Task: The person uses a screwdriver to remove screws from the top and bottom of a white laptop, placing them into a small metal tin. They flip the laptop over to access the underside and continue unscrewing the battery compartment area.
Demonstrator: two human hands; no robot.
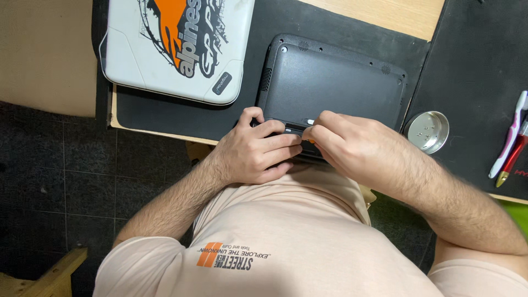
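A small black laptop point(335, 77) lies bottom-up on a black mat point(181, 113) at the desk's near edge. My left hand point(256, 148) grips its near edge, fingers laid over the battery strip. My right hand point(344, 146) pinches a small orange-tipped thing at that same edge, next to a little white latch point(310, 121). Both hands touch each other over the laptop's near side. What the orange thing is stays hidden under my fingers.
A white laptop point(176, 47) with an orange and black graphic lies at the back left. A round metal dish point(428, 131) with small screws sits right of the black laptop. Pink, red and yellow tools point(511, 140) lie on the right mat. A dark tiled floor point(55, 165) lies below.
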